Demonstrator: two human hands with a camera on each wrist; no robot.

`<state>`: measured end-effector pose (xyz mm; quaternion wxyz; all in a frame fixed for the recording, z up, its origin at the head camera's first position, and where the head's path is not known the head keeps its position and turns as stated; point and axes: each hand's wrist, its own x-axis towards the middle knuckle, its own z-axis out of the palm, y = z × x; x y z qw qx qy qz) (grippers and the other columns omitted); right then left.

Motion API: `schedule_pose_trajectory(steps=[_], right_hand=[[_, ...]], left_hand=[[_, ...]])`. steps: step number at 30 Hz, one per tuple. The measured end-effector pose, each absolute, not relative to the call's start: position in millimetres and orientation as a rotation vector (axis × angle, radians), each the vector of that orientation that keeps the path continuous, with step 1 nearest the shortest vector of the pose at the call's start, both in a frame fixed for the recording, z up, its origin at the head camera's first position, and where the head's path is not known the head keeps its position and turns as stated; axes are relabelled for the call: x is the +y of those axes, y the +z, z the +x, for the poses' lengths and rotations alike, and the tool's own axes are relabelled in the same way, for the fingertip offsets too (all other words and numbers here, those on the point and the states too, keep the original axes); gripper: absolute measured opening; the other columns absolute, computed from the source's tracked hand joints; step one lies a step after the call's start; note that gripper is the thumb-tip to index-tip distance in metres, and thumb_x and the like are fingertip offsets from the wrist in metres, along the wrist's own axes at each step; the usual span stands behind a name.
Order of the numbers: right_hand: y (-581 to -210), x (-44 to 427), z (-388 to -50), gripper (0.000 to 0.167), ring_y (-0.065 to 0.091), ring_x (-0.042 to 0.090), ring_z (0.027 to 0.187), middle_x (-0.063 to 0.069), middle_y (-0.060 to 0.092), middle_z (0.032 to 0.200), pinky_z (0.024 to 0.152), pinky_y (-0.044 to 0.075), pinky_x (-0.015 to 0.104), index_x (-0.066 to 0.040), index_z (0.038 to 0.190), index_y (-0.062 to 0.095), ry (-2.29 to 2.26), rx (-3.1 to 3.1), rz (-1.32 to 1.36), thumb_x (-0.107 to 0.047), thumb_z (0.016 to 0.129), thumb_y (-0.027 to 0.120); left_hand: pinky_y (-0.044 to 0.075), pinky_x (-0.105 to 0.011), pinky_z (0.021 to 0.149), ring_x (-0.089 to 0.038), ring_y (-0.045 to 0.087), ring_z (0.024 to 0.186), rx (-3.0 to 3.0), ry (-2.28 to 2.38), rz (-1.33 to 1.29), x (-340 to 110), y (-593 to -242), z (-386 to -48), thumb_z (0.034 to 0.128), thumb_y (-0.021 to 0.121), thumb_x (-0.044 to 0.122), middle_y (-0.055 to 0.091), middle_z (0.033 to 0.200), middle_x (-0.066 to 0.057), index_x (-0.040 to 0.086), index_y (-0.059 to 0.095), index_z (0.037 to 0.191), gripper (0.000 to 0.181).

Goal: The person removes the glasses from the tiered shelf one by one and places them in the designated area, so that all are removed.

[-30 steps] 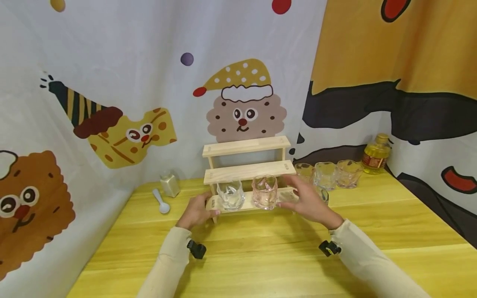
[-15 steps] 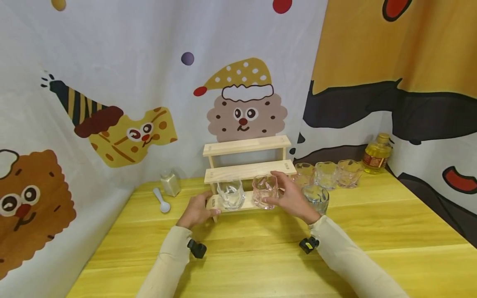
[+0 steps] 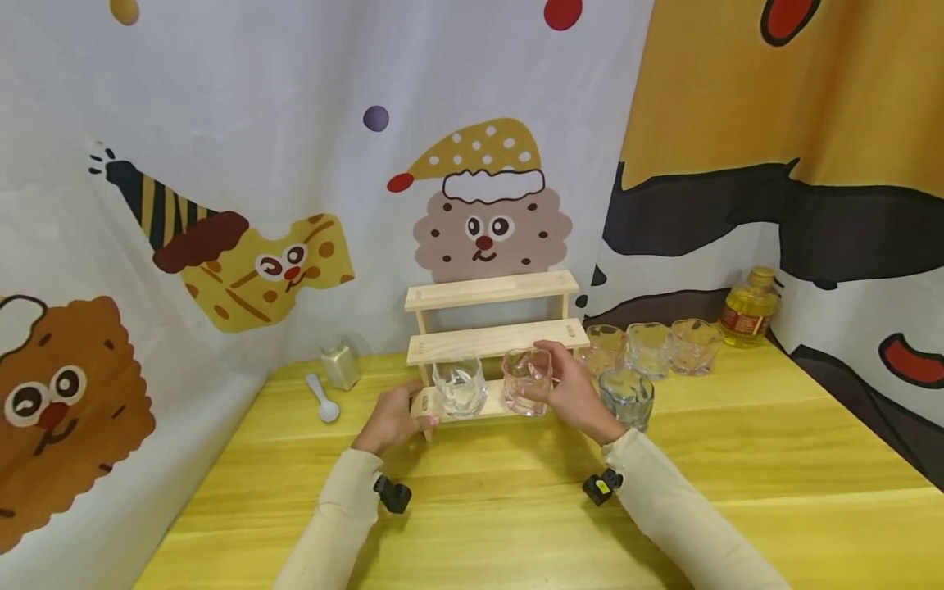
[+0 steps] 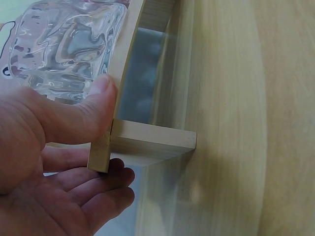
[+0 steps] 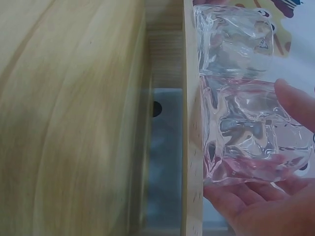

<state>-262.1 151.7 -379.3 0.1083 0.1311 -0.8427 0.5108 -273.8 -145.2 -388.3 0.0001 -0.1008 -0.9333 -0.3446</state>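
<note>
A three-step wooden rack [image 3: 496, 340] stands against the curtain. On its lowest step sit a clear glass [image 3: 460, 385], to the left, and a pink-tinted glass [image 3: 527, 383], to the right. My left hand [image 3: 391, 416] grips the left end of that step; in the left wrist view the thumb [image 4: 96, 105] lies along the board's front edge, near the clear glass, with fingers beneath the end. My right hand [image 3: 578, 393] holds the pink glass from its right side, thumb in front and fingers behind. The right wrist view has the pink glass [image 5: 251, 130] upright on the board, close beside the clear one.
Right of the rack stands a grey-blue glass [image 3: 626, 397], near my right hand. Behind it are a pink glass [image 3: 605, 348], a clear glass [image 3: 648, 350] and another pink glass [image 3: 694, 347]. An oil bottle [image 3: 748, 308], a white spoon [image 3: 323, 399] and a jar [image 3: 340, 365] flank them.
My right hand has moved left and closed round the pink glass on the low step, uncovering the grey-blue glass. My left hand has stayed on the rack's end.
</note>
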Motion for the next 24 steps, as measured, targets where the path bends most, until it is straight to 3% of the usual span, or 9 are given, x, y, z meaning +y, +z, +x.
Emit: schedule_pose_trajectory(steps=[9, 18, 24], right_hand=[[-380.0, 152.1, -263.8, 0.077, 0.059, 0.036, 0.123, 0.019, 0.062, 0.132, 0.102, 0.049, 0.054, -0.010, 0.149, 0.042, 1.551, -2.496, 0.367, -0.019, 0.084, 0.083], [-378.6, 151.9, -261.1, 0.069, 0.063, 0.039, 0.114, 0.024, 0.066, 0.124, 0.095, 0.052, 0.054, -0.006, 0.140, 0.047, 1.452, -2.478, 0.430, -0.016, 0.082, 0.083], [-376.2, 153.5, -262.0, 0.068, 0.062, 0.037, 0.116, 0.023, 0.064, 0.125, 0.099, 0.050, 0.053, -0.005, 0.139, 0.047, 1.536, -2.488, 0.397, -0.012, 0.082, 0.083]], left_hand=[[0.054, -0.041, 0.085, -0.024, 0.065, 0.097, -2.911, -1.055, -0.340, -145.6, -388.4, -275.1, 0.0832, 0.083, 0.014, 0.071, 0.118, -0.017, 0.001, 0.061, 0.133, 0.056], [0.053, -0.044, 0.090, -0.027, 0.065, 0.104, -2.926, -1.065, -0.321, -146.1, -389.8, -274.1, 0.0838, 0.082, 0.015, 0.069, 0.124, -0.018, 0.003, 0.059, 0.138, 0.060], [0.053, -0.042, 0.087, -0.025, 0.065, 0.097, -2.933, -1.024, -0.351, -145.8, -389.0, -276.1, 0.0833, 0.082, 0.015, 0.071, 0.119, -0.018, 0.001, 0.060, 0.136, 0.058]])
